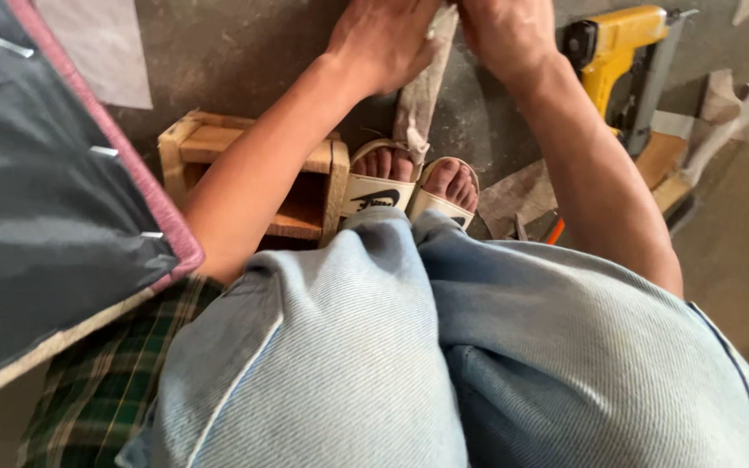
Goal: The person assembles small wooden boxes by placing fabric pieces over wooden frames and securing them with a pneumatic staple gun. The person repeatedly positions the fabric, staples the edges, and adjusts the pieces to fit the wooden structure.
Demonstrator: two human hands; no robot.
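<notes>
Reaching forward past both knees, the left hand (pixel 383 43) and the right hand (pixel 506 30) meet at the top edge of the view over a strip of beige fabric (pixel 420 95). The left forearm slants up from the lower left, its hand lying palm-down with fingers together against the upper end of the strip. The right forearm runs up from the lower right, its hand bent at the wrist and closed down on the same end; the fingertips are cut off by the frame, so whether they pinch the cloth cannot be told. The strip hangs from between the hands down to the dusty concrete floor (pixel 244 52), ending just above the toes of two cream sandals (pixel 409 192).

Light blue denim knees (pixel 409 347) fill the lower half and hide the ground beneath. Under the left forearm stands a small wooden stool (pixel 191 143). At the left lies an upholstered panel (pixel 45 191) in dark cloth with pink edging and metal staples. Right of the right wrist rests a yellow pneumatic stapler (pixel 613 56), with fabric scraps (pixel 730 104) and wood offcuts (pixel 661 160) near it.
</notes>
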